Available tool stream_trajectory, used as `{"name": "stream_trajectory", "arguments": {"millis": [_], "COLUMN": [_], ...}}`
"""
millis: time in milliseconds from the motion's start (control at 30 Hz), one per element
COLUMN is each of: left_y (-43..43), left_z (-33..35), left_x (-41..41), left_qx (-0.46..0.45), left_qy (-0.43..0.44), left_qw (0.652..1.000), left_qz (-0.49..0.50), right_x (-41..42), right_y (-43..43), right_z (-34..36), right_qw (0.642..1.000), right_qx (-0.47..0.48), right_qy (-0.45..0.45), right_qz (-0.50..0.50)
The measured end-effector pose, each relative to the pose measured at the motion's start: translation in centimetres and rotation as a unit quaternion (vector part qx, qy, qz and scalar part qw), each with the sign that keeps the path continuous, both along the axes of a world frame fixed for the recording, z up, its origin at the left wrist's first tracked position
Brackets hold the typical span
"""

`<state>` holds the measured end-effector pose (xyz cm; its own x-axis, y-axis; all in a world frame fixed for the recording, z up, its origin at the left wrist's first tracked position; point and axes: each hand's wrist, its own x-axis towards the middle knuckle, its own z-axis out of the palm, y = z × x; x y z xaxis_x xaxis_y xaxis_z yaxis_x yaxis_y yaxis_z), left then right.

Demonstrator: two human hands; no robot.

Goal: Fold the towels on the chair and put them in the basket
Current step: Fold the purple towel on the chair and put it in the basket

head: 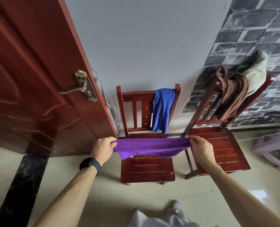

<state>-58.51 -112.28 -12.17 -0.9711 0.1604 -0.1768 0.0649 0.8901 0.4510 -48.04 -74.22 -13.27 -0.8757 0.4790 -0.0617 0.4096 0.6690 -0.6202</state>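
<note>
Over the seat of the middle chair (147, 169), the purple towel (152, 147) is stretched out between both hands. Its top edge is pulled nearly straight and its lower edge sags unevenly toward the slats. The left hand (103, 149), with a dark watch (90, 164) on its wrist, has its fingers curled round one corner. The right hand (199, 149) pinches the other corner between thumb and fingers.

From where I stand, this looks like the opening of the first fold. To do it well, I would hold the top edge level and taut so the cloth hangs square, then bring the two gripped corners together cleanly. Another way is to lower the towel onto the seat and fold it there, smoothing the slack lower hem, which droops further on the left hand's side.

A blue towel (163, 108) is draped over this chair's backrest, and a brown towel (229, 95) and a pale towel (257, 76) hang on the second chair (217, 149) beside it. No basket shows anywhere I can see, so the carry afterwards will need a look around.
</note>
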Motion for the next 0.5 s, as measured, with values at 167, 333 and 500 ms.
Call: {"name": "stream_trajectory", "arguments": {"millis": [167,333,500], "left_y": [-1.4,-1.4,0.6], "left_z": [-4.4,-6.2,-7.4], "left_x": [4.1,5.1,1.9], "left_qx": [-0.156,-0.14,-0.084], "left_qy": [-0.048,-0.139,-0.146], "left_qw": [0.983,0.98,0.983], "left_qz": [-0.079,-0.025,0.073], "right_x": [5.3,6.4,1.7], "right_y": [-0.1,0.9,2.3], "right_z": [-4.6,-7.4,-9.5], "right_qw": [0.99,0.988,0.991], "right_qx": [0.097,0.094,0.037], "right_qy": [-0.072,-0.102,-0.123], "right_qz": [0.068,0.075,0.037]}}
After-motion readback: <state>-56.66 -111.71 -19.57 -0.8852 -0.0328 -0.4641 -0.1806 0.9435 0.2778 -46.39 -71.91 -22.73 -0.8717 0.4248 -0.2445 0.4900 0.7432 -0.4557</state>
